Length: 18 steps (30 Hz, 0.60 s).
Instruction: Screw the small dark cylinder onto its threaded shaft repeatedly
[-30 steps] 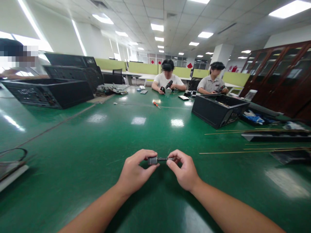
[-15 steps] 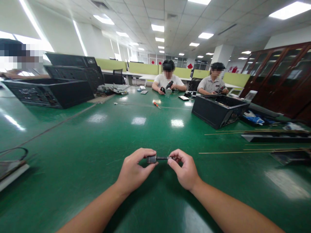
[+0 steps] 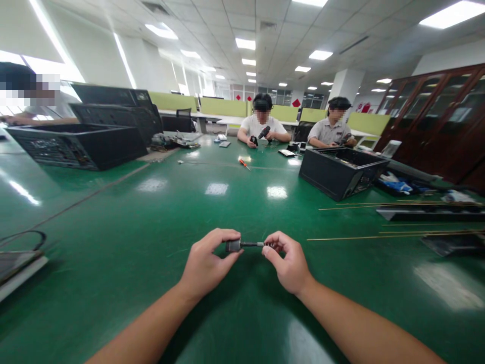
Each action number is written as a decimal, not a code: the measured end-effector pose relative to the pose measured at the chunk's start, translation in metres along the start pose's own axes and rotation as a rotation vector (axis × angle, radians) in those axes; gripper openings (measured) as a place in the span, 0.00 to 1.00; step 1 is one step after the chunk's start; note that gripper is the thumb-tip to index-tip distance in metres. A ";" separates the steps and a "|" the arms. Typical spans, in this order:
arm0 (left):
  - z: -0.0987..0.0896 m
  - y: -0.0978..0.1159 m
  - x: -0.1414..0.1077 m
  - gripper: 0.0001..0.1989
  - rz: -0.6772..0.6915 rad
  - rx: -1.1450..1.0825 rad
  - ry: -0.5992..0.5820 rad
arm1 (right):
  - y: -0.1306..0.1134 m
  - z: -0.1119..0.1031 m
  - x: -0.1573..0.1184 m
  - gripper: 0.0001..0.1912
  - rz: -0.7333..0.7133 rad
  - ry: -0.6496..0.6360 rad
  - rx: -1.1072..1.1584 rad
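Note:
Between my two hands lies, level above the table, a small dark cylinder with a thin dark rod (image 3: 249, 244) that ends in a silvery tip. Thumb and fingers of my left hand (image 3: 207, 260) pinch the thick cylinder (image 3: 234, 245). My right hand (image 3: 290, 263) is closed at the silvery end; thumb and fingertips meet there around something small and metallic, mostly hidden. I cannot tell whether that small piece is joined to the rod.
Green table (image 3: 170, 217) underneath. An orange screwdriver (image 3: 243, 163) lies ahead. Black computer cases stand to the right (image 3: 333, 174) and left (image 3: 113, 146). Thin brass-coloured rods (image 3: 352, 237) stick out from the right. Two people (image 3: 261, 124) sit opposite; another person is at far left.
My left hand has shifted slightly left with the cylinder, and more of the silvery tip shows beside my right fingers. My right hand has barely moved.

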<state>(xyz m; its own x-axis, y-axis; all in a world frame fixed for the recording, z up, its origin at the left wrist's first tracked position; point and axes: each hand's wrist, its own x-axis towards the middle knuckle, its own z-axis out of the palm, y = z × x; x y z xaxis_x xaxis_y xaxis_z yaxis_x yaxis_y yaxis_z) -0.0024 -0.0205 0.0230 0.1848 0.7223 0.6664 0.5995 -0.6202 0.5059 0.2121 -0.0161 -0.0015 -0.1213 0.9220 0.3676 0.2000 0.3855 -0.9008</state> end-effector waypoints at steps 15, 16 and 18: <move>-0.041 -0.005 0.023 0.24 -0.464 -0.156 0.201 | 0.004 0.004 0.003 0.25 0.124 -0.161 0.211; -0.052 -0.007 0.024 0.26 -0.528 -0.207 0.201 | 0.004 0.004 0.003 0.28 0.125 -0.176 0.195; -0.080 -0.013 0.018 0.23 -0.620 -0.183 0.171 | 0.004 0.005 0.003 0.32 0.119 -0.191 0.157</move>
<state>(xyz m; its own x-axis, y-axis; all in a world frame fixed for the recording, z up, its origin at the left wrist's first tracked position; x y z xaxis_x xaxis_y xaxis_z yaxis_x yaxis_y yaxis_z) -0.0688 -0.0238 0.0718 -0.2868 0.9124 0.2919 0.4100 -0.1585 0.8982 0.2076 -0.0120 -0.0053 -0.2902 0.9312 0.2204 0.0719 0.2508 -0.9654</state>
